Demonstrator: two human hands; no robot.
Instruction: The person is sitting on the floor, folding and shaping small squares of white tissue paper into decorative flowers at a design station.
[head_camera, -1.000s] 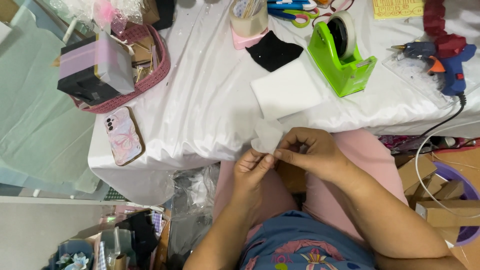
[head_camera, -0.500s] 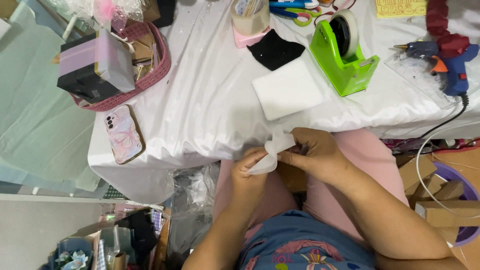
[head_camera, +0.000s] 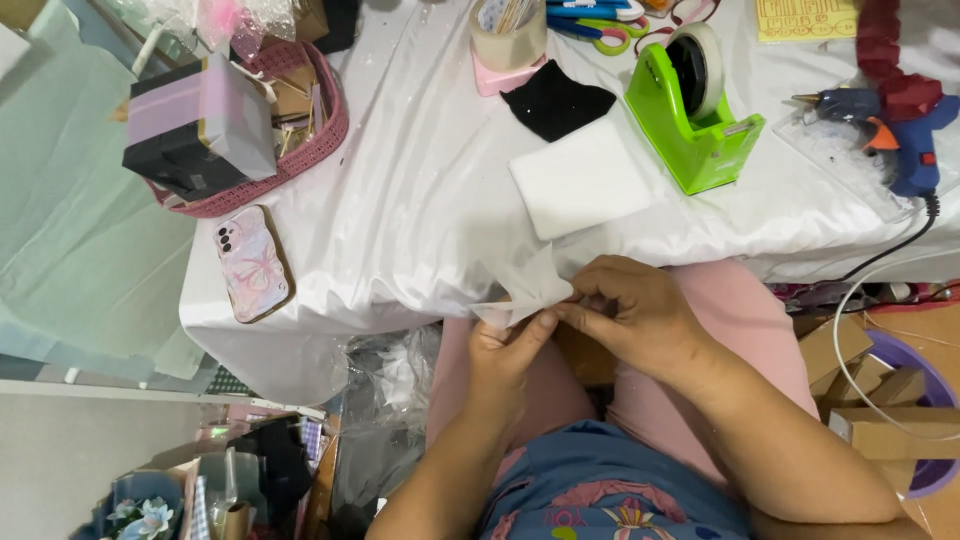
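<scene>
Sheer white fabric (head_camera: 528, 290), thin enough to let the cloth behind show through, is being pinched between both hands just off the near edge of the table (head_camera: 400, 250). The left hand (head_camera: 505, 350) is gripping its lower corner with thumb and fingers closed on it, and the right hand (head_camera: 640, 315) is pressing its fingertips together on the fabric's right edge; how the piece is folded there is hard to make out. The piece is fanning up and left, its tip overlapping the table's draped white satin cover.

Both hands are working above the person's lap, in the gap between the table edge and the body. Just beyond them a white foam square (head_camera: 578, 185) is lying near the table's front edge, with a black cloth piece (head_camera: 556, 100) touching its far side. A green tape dispenser (head_camera: 695, 110) is standing to the right of these, and a blue glue gun (head_camera: 890, 120) is resting near the right edge, its cord hanging over the side. To the left, a phone in a pink case (head_camera: 252, 262) is sitting close to the front left corner, and a pink woven basket (head_camera: 300, 150) holding a black and lilac box (head_camera: 195, 125) is taking up the far left. The stretch of cover between the phone and the foam square is lying bare.
</scene>
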